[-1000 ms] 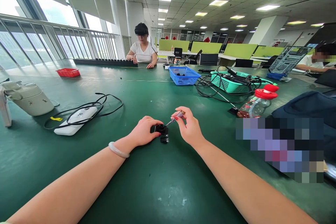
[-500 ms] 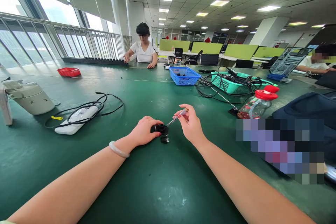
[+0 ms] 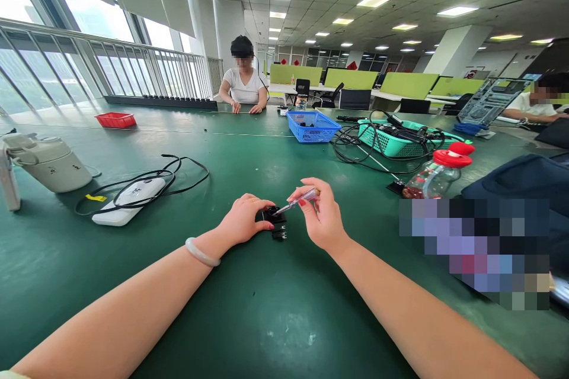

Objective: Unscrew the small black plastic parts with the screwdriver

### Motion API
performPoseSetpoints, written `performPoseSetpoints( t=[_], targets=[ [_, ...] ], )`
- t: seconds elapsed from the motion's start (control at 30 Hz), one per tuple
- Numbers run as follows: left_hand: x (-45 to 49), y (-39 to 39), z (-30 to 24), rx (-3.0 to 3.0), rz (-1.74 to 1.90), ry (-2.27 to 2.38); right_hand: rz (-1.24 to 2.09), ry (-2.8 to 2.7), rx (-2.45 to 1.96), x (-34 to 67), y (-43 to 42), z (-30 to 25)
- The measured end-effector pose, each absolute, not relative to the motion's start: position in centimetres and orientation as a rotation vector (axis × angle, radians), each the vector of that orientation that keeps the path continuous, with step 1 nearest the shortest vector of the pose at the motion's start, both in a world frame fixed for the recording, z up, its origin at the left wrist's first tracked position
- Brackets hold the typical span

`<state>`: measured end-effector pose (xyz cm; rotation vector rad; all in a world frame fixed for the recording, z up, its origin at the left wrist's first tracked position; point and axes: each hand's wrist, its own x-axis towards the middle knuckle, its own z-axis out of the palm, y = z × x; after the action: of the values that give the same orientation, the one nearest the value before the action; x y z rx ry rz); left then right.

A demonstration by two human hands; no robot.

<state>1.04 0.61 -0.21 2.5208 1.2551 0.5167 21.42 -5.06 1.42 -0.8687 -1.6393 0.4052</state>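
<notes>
Green table (image 3: 231,314) carries a black part (image 3: 279,219), pinched in the left grip (image 3: 242,219); the right grip (image 3: 322,216) clasps a screwdriver (image 3: 297,202), tip at the part. Left of the part lies a white device (image 3: 119,215); beyond, a blue basket (image 3: 315,135); right, a red-lidded jar (image 3: 438,175).

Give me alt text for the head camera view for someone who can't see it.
A left hand holds a small black part on a green table, while the right hand holds a screwdriver-like tool to it. Farther back are a blue basket, a teal basket with cables, and a co-worker.
</notes>
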Motion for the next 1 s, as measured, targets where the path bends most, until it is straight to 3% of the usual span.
performPoseSetpoints(
  t=[0.37,0.57,1.0],
  targets=[
    [1.1,0.6,-0.5,2.561,0.553,1.249,0.159,-2.026,-0.823,20.6,-4.7,0.6],
    [1.1,0.4,-0.4,2.551,0.565,1.247,0.244,-1.93,-0.893,20.6,-4.8,0.9],
    [1.3,0.1,0.1,2.524,0.56,1.261,-0.036,-1.703,-0.909,21.6,-4.7,1.3]
  ],
)
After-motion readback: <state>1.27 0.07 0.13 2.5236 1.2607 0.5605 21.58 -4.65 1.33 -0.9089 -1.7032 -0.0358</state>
